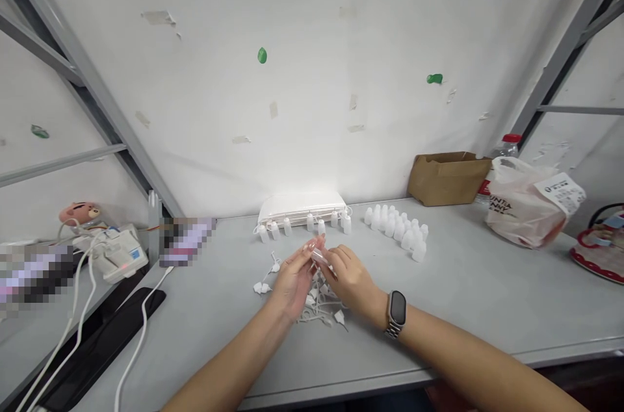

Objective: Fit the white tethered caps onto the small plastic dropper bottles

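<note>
My left hand (294,277) and my right hand (351,277) meet above the middle of the desk, fingers closed on a small translucent plastic bottle (319,257). Fingers cover part of it, so I cannot tell whether a cap sits on it. Under and around the hands lies a loose pile of white caps with thin straps (312,300). A few more white caps (262,288) lie left of the left hand. Beyond the hands stands a loose row of small bottles with white caps (287,226). To the right, several uncapped translucent bottles (398,230) stand in a cluster.
A white stack of flat sheets (302,207) rests against the wall. At the back right are a cardboard box (448,179), a red-capped bottle (507,147) and a plastic bag (524,204). On the left lie a phone (189,241), white cables (141,334) and a black panel (104,350).
</note>
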A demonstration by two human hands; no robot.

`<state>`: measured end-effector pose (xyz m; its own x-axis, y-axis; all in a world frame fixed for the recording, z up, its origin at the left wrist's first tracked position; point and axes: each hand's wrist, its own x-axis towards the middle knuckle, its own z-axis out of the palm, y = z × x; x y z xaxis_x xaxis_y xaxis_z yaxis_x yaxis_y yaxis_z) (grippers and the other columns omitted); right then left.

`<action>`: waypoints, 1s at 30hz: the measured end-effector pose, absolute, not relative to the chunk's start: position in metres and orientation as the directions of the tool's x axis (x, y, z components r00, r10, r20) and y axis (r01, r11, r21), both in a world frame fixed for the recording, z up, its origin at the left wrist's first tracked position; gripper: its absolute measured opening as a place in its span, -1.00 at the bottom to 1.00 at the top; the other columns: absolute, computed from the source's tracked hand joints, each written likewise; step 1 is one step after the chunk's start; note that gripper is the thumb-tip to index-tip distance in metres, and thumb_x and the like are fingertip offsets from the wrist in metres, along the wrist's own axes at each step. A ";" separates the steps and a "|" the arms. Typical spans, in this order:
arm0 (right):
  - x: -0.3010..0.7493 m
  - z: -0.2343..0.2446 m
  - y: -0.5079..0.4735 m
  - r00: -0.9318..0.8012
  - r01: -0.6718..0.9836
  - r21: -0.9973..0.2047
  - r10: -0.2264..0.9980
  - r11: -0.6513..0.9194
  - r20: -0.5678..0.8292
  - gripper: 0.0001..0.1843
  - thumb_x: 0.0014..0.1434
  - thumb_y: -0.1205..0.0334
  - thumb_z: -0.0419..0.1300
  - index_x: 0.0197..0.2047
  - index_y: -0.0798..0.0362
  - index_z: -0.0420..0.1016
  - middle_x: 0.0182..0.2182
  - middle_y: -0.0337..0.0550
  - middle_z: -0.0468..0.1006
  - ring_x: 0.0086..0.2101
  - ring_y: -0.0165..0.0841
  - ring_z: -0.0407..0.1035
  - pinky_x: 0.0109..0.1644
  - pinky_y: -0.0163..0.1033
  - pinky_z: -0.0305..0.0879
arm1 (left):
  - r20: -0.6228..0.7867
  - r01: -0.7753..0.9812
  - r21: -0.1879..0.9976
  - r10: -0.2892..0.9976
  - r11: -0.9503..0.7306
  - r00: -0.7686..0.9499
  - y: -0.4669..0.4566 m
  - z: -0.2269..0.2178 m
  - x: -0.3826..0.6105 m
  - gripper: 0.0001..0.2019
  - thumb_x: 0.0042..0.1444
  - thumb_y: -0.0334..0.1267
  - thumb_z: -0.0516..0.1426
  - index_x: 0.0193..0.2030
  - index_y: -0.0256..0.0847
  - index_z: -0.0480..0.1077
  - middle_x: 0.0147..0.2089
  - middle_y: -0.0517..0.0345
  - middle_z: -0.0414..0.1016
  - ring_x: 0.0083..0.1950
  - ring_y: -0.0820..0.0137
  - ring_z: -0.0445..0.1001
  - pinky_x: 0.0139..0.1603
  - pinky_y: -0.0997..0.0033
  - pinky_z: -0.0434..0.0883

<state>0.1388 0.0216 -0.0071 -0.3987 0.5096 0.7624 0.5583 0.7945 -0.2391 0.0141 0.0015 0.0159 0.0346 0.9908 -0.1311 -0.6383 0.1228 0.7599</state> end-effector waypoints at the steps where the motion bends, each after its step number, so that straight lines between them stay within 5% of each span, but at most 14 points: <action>1: 0.138 -0.004 0.021 -0.333 0.504 -0.422 0.620 0.754 0.711 -0.84 0.16 0.28 0.01 -0.41 0.11 0.34 -0.55 -0.15 0.36 -0.50 -0.38 0.20 -0.41 -0.25 0.16 | -0.132 -0.627 0.768 0.990 0.130 0.044 0.002 0.017 0.013 -0.80 -0.02 -0.29 0.15 -0.22 -0.21 0.48 0.08 0.05 0.37 0.18 0.30 0.21 0.16 0.34 0.15; 4: 0.139 0.009 0.021 -0.266 0.183 -0.912 0.911 0.368 0.314 -0.80 0.03 0.12 0.16 -0.46 0.10 0.34 -0.60 -0.25 0.35 -0.57 -0.45 0.19 -0.49 -0.31 0.14 | -0.098 -0.589 0.799 0.992 0.123 0.074 0.003 0.019 0.010 -0.81 -0.03 -0.27 0.16 -0.24 -0.23 0.49 0.08 0.04 0.37 0.19 0.27 0.19 0.16 0.34 0.14; 6: 0.142 0.018 0.024 -0.409 -0.042 -0.997 0.910 0.059 0.071 -0.73 -0.05 0.09 0.23 -0.56 0.10 0.31 -0.67 -0.30 0.30 -0.63 -0.50 0.13 -0.53 -0.34 0.09 | -0.057 -0.580 0.807 0.992 0.110 0.109 0.004 0.020 0.009 -0.82 -0.03 -0.27 0.16 -0.27 -0.25 0.49 0.08 0.03 0.37 0.19 0.26 0.17 0.16 0.33 0.12; 10: 0.146 0.025 0.029 -0.630 -0.189 -0.966 0.776 -0.179 -0.020 -0.63 -0.01 0.04 0.17 -0.65 0.12 0.25 -0.70 -0.33 0.23 -0.65 -0.55 0.08 -0.53 -0.35 0.06 | -0.065 -0.572 0.811 0.991 0.122 0.119 0.009 0.019 0.009 -0.86 -0.04 -0.25 0.17 -0.35 -0.25 0.49 0.02 0.00 0.43 0.18 0.24 0.20 0.18 0.27 0.08; 14: 0.143 0.016 0.025 -0.398 0.002 -0.993 0.911 0.120 0.109 -0.71 -0.05 0.04 0.21 -0.36 0.11 0.38 -0.59 -0.28 0.38 -0.57 -0.47 0.23 -0.46 -0.32 0.16 | -0.100 -0.572 0.816 0.995 0.086 0.008 0.012 0.015 0.009 -0.85 -0.06 -0.25 0.19 -0.36 -0.26 0.49 -0.05 0.00 0.48 0.16 0.23 0.21 0.18 0.26 0.08; 18: 0.139 0.010 0.018 -0.248 0.140 -0.925 0.917 0.353 0.312 -0.77 -0.03 0.08 0.21 -0.41 0.07 0.39 -0.55 -0.26 0.41 -0.51 -0.44 0.24 -0.40 -0.31 0.18 | -0.096 -0.597 0.797 0.995 0.090 0.021 0.011 0.014 0.008 -0.84 -0.06 -0.24 0.18 -0.34 -0.25 0.49 0.00 0.02 0.44 0.15 0.24 0.23 0.15 0.29 0.13; 23: 0.140 0.015 0.021 -0.419 -0.159 -0.987 0.905 0.002 0.069 -0.72 -0.09 0.07 0.25 -0.51 0.12 0.35 -0.64 -0.28 0.34 -0.60 -0.49 0.19 -0.50 -0.34 0.12 | -0.062 -0.599 0.793 0.993 0.112 0.104 0.006 0.020 0.008 -0.86 -0.03 -0.24 0.17 -0.37 -0.25 0.48 0.08 0.00 0.37 0.14 0.23 0.24 0.10 0.29 0.19; 27: 0.143 0.018 0.027 -0.632 -0.385 -0.871 0.775 -0.306 0.007 -0.74 -0.05 0.14 0.23 -0.57 0.14 0.32 -0.64 -0.30 0.26 -0.60 -0.54 0.10 -0.48 -0.36 0.09 | -0.013 -0.592 0.799 0.988 0.105 0.156 0.003 0.029 0.009 -0.86 -0.03 -0.25 0.17 -0.35 -0.23 0.49 0.09 0.01 0.36 0.19 0.24 0.19 0.13 0.31 0.15; 30: 0.145 0.018 0.028 -0.666 -0.427 -0.815 0.746 -0.391 -0.009 -0.77 -0.02 0.14 0.20 -0.52 0.13 0.33 -0.67 -0.34 0.18 -0.61 -0.54 0.04 -0.50 -0.36 0.06 | 0.005 -0.569 0.818 0.988 0.086 0.157 0.002 0.035 0.008 -0.79 -0.04 -0.21 0.17 -0.25 -0.23 0.49 0.09 0.01 0.36 0.20 0.23 0.16 0.13 0.31 0.14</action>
